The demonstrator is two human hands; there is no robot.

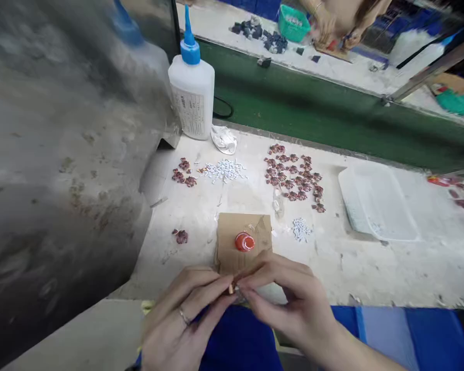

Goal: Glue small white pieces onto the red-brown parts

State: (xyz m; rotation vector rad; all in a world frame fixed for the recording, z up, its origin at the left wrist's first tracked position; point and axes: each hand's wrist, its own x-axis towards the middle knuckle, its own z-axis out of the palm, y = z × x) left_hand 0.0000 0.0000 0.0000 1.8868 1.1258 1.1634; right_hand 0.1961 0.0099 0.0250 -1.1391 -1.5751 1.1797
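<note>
My left hand (189, 314), with a ring on one finger, pinches a tiny orange-brown piece (231, 289) at the table's front edge. Opposite it, my right hand (286, 293) has thumb and forefinger pressed together at the same spot; what lies between those fingertips is mostly hidden. Just beyond both hands is a square of brown cardboard (226, 226), with a small red glossy cap-like thing (244, 241) on it. Small white pieces lie in one larger pile (225, 170) and one smaller pile (301, 230). Many brownish-red figure-like pieces (294, 175) are grouped at the back.
A white glue bottle (193, 98) with a blue nozzle stands at the back left, beside crumpled white tissue (224, 139). A translucent plastic tray (379, 201) sits to the right. A metal panel (69, 154) borders the left. Beyond the green divider (294, 98), another person's hands (336, 31) work.
</note>
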